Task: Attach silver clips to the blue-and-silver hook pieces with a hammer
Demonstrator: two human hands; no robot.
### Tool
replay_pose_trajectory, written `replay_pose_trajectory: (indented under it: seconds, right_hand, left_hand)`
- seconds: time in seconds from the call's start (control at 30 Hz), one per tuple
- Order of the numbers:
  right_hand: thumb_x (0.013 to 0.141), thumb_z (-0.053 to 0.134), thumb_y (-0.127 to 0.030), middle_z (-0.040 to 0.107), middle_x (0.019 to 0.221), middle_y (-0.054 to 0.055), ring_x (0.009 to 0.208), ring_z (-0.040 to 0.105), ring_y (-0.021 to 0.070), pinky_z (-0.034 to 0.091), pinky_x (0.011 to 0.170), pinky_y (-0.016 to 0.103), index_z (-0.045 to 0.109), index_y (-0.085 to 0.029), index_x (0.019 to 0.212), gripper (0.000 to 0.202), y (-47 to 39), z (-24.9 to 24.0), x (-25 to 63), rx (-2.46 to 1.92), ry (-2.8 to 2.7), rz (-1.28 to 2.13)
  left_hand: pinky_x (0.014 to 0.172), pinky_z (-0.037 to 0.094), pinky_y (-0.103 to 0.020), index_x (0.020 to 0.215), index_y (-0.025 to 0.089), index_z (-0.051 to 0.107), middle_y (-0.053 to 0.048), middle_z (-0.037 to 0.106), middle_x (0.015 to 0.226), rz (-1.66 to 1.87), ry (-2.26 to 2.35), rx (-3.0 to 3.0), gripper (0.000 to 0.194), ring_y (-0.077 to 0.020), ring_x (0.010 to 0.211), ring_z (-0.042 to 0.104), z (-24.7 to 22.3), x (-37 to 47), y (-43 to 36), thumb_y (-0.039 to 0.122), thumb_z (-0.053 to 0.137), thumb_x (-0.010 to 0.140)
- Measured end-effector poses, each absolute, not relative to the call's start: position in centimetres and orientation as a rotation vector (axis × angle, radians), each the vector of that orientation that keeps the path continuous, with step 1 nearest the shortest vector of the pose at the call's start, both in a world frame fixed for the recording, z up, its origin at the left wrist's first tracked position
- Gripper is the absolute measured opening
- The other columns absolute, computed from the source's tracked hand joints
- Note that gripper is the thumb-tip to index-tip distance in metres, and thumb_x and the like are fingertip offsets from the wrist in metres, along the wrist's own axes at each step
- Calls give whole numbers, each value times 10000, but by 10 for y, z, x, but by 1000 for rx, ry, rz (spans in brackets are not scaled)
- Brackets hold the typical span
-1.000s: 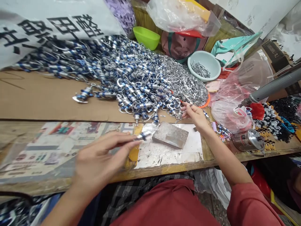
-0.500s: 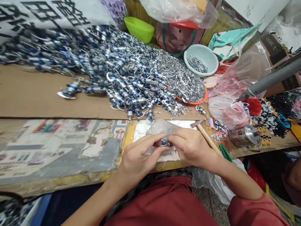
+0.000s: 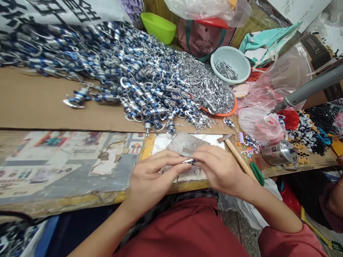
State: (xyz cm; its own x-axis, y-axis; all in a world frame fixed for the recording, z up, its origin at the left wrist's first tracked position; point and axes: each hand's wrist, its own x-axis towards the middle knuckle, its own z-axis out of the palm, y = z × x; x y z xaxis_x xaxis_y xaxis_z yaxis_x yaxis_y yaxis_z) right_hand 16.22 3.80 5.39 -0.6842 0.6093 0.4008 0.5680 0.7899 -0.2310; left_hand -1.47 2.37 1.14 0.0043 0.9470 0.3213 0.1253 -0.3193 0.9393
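Note:
Between the fingertips of both hands is a small blue and silver metal piece, largely covered by the fingers. My left hand pinches it from the left with thumb and forefinger. My right hand grips its right side, fingers curled. Just beyond the hands a grey metal plate lies on a white sheet. A hammer with a wooden handle rests right of the right hand. Behind the plate is a heap of blue and silver keychain pieces.
Small flat metal parts fill an orange-rimmed tray. Pins lie in a pale blue bowl. An electric screwdriver hangs at the right above plastic bags. A metal cup stands near the edge. Another person's arm shows far right.
The held piece has turned, now showing a thin silver edge. My left hand has shifted slightly left, and more of the grey plate shows. The view has moved slightly.

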Motion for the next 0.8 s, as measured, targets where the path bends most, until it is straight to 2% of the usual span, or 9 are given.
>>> replay_pose_trajectory:
  seconds: [0.1, 0.17, 0.23, 0.33, 0.53, 0.7, 0.8]
  right_hand:
    - [867, 565, -205, 664, 949, 95, 919, 614, 152, 526, 800, 258, 559, -128, 1043, 193, 36, 39, 168, -808, -2340, 275]
    - [861, 538, -120, 675, 937, 77, 879, 628, 130, 534, 752, 226, 582, -160, 1008, 159, 34, 30, 171, -730, -2311, 217]
    - [852, 493, -55, 682, 954, 73, 868, 635, 122, 535, 731, 216, 598, -174, 1001, 218, 32, 26, 172, -691, -2306, 145]
    - [840, 504, -49, 687, 953, 85, 860, 642, 129, 540, 727, 223, 603, -157, 1022, 234, 31, 25, 171, -713, -2292, 137]
    - [856, 532, -100, 693, 810, 83, 764, 644, 137, 547, 676, 233, 597, -123, 1009, 167, 27, 31, 163, -740, -2257, 252]
    - [851, 576, -147, 707, 801, 73, 717, 649, 122, 540, 660, 212, 626, -132, 978, 137, 23, 31, 160, -836, -2132, 433]
    - [832, 614, -200, 707, 746, 58, 636, 635, 112, 524, 594, 202, 664, -131, 920, 122, 20, 27, 159, -987, -2020, 565]
  left_hand:
    - [610, 513, -195, 684, 232, 720, 16, 697, 692, 1316, 1164, 1270, 38, -125, 650, 640, 16, -21, 24, 194, 723, 681]
    - [616, 512, -201, 688, 238, 722, 17, 694, 692, 1293, 1156, 1249, 34, -129, 657, 634, 19, -24, 25, 206, 726, 675]
    - [618, 505, -202, 689, 244, 722, 20, 688, 691, 1267, 1130, 1314, 48, -129, 659, 627, 22, -25, 25, 197, 718, 682]
    - [625, 491, -200, 698, 258, 722, 22, 682, 696, 1221, 1099, 1436, 83, -124, 661, 621, 24, -28, 25, 179, 697, 704]
    - [781, 491, -219, 659, 246, 724, -15, 698, 817, 1174, 1093, 1363, 51, -164, 864, 645, 27, -33, 23, 231, 700, 702]
    - [634, 519, -220, 677, 194, 711, -29, 711, 722, 1129, 1081, 939, 104, -151, 685, 646, 18, -21, 16, 297, 725, 683]
    - [662, 537, -245, 835, 156, 705, -51, 718, 763, 1178, 1176, 775, 269, -161, 688, 654, 12, -10, 7, 343, 754, 647]
